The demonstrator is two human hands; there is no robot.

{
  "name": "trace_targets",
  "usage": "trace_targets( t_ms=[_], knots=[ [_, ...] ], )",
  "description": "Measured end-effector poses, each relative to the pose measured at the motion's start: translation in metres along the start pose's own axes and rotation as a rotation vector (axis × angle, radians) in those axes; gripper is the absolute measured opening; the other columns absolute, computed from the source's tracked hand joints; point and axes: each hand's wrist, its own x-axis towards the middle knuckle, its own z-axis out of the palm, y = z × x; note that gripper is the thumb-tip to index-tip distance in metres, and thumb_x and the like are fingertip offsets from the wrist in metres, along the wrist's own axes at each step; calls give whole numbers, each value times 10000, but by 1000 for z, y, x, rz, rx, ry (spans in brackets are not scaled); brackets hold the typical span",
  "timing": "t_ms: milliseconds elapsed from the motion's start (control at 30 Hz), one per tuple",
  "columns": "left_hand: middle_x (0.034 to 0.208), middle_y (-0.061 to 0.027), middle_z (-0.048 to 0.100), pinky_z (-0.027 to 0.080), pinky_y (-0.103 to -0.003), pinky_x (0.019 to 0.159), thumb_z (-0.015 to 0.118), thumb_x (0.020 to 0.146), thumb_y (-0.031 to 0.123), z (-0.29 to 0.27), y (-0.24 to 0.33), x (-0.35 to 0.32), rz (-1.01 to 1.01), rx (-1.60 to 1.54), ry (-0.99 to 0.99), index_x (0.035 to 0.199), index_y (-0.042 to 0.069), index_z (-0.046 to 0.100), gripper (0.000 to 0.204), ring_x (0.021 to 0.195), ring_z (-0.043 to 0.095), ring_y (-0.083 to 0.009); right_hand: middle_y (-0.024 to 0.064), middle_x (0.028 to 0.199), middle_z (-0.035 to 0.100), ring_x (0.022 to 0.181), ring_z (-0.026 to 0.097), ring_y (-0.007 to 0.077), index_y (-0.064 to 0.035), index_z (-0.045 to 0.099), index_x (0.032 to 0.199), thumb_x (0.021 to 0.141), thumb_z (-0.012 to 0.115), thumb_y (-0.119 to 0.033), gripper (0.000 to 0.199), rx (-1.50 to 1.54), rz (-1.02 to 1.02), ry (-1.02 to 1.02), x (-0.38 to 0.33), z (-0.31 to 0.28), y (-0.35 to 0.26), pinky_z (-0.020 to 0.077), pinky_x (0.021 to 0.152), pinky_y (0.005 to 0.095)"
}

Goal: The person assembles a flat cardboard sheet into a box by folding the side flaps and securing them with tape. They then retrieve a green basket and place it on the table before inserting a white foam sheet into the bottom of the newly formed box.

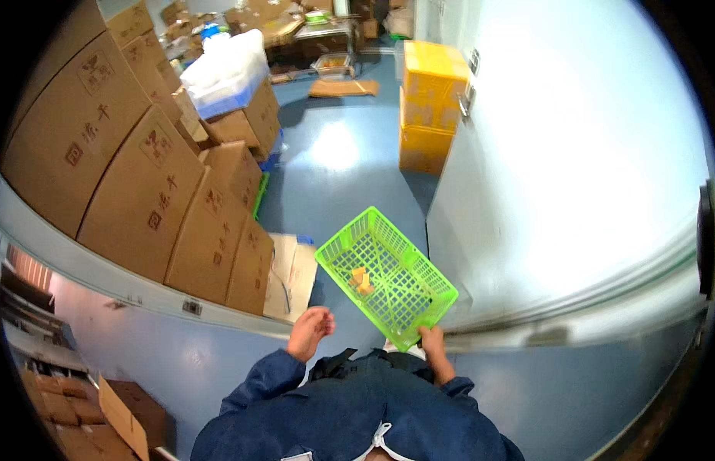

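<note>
You wore a dark navy work jacket (pixel 350 403).
Its white zip (pixel 381 439) parted toward the neck; your long, creased sleeves (pixel 267 378) stopped short of your left hand (pixel 312 330) and right hand (pixel 433 342), both bare.

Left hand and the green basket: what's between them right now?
In the head view, only blue floor shows in the gap between the left hand and the green basket.
</note>
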Motion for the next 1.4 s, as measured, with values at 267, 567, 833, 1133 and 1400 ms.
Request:
trace_targets(
  t_ms=[267,567,833,1133,1400],
  knots=[
    [1031,-83,565,392,-284,882,478,931,203,-40,-104,-115,128,784,-371,1116,24,531,263,1011,516,-177,146,603,559,452,524,190,97,564,773,783,524,-88,189,57,-42,-153,17,-15,-4,388,419,325],
    [1068,-114,569,386,-305,902,465,934,253,-46,-100,-96,128,860,-275,1122,15,537,312,1041,513,-205,122,580,537,416,482,195,61,549,739,787,543,-102,170,89,137,-92,20,-13,6,364,410,323],
    [1072,-127,566,383,-313,907,454,935,272,-78,8,28,123,919,-370,1119,11,536,329,1048,512,-223,108,565,511,413,496,201,39,505,719,772,539,-62,118,198,17,69,97,24,10,369,378,333],
    [1076,-142,562,380,-322,912,442,937,293,-58,148,225,151,912,-306,1116,8,535,349,1055,511,-243,123,582,538,420,510,176,35,509,762,780,530,-86,124,289,-105,-42,308,94,-143,370,373,304],
    [1079,-155,559,377,-330,917,432,939,312,-49,251,375,111,779,-59,1114,4,535,368,1062,510,-260,76,547,516,382,462,152,30,557,736,769,512,-94,136,321,-58,-118,527,207,-333,350,342,278]
  ],
)
